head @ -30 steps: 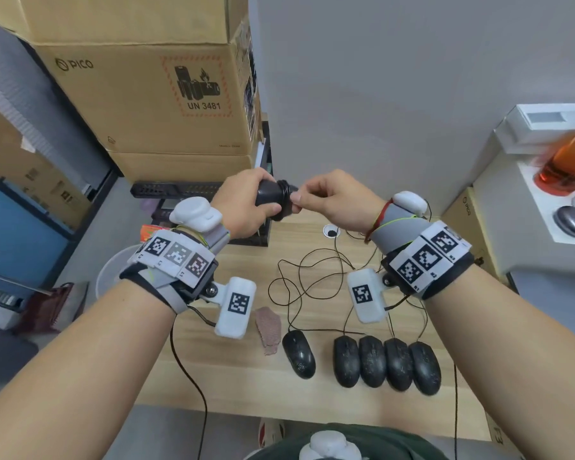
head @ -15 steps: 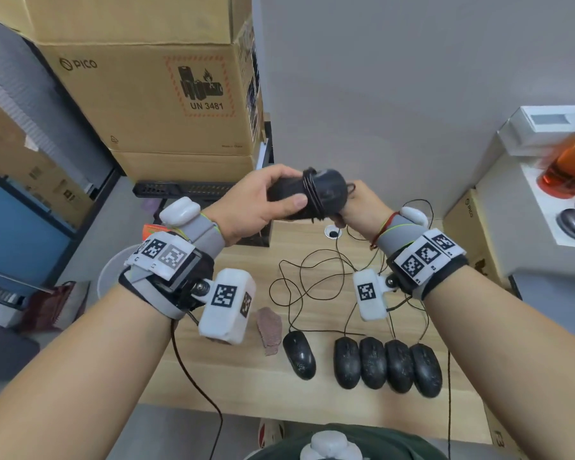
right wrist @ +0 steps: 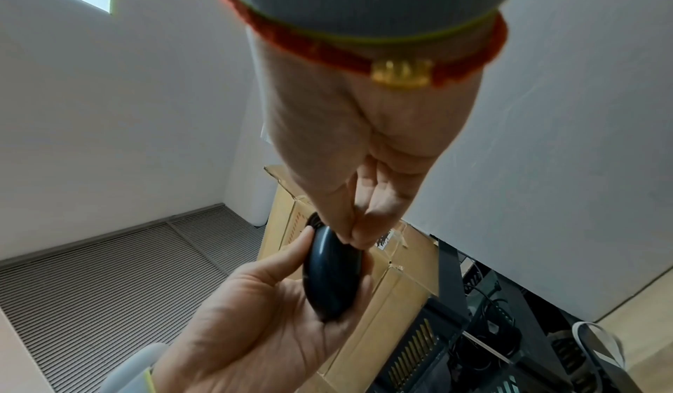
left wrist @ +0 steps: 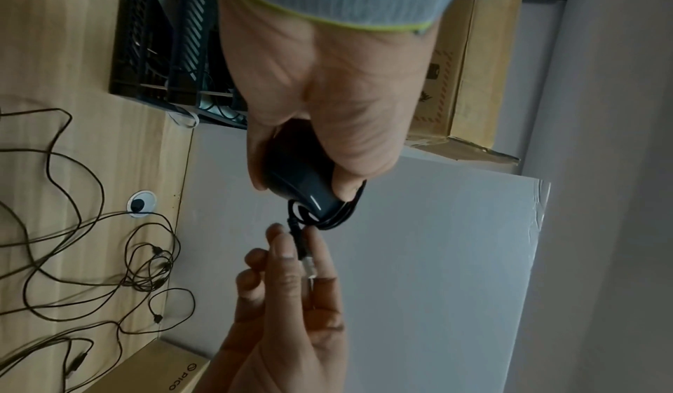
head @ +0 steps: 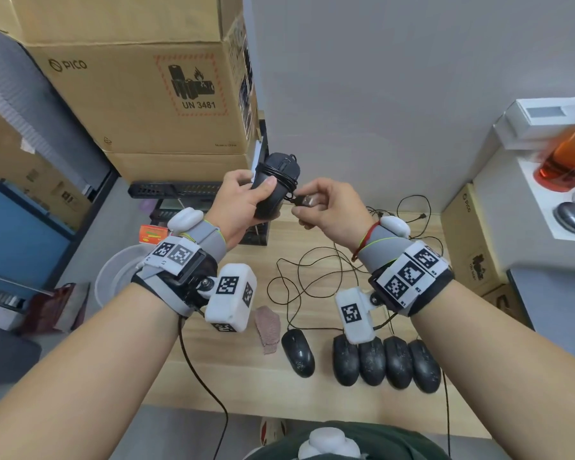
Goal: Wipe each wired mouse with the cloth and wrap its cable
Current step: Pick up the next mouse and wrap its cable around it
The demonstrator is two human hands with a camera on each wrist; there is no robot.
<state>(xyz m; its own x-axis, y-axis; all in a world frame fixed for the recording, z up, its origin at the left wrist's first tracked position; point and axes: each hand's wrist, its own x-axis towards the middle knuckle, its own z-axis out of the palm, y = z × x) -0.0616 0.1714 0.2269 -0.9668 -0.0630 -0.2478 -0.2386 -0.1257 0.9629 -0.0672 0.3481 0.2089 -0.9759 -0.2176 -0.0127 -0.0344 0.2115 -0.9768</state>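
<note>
Gripped black mouse [head: 274,185] in left hand [head: 236,207], raised above desk [head: 246,376], cable [head: 276,172] coiled round body. Pinched USB plug [head: 304,200] in right hand [head: 329,210]. Left cloth [head: 268,328] on desk beside five mice [head: 372,360].

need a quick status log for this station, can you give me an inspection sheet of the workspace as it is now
surface: wooden desk, light grain, with a cable hole near the wall.
job's things: held mouse with its cable wound round it; five black mice on the desk; cloth lying beside them.
clutter: black crate at the desk's back.
grippers: left hand grips the held mouse; right hand pinches the USB plug.
cables: loose cables tangled behind the mice.
surroundings: cardboard boxes, grey wall, side shelf with a bottle of orange liquid.
</note>
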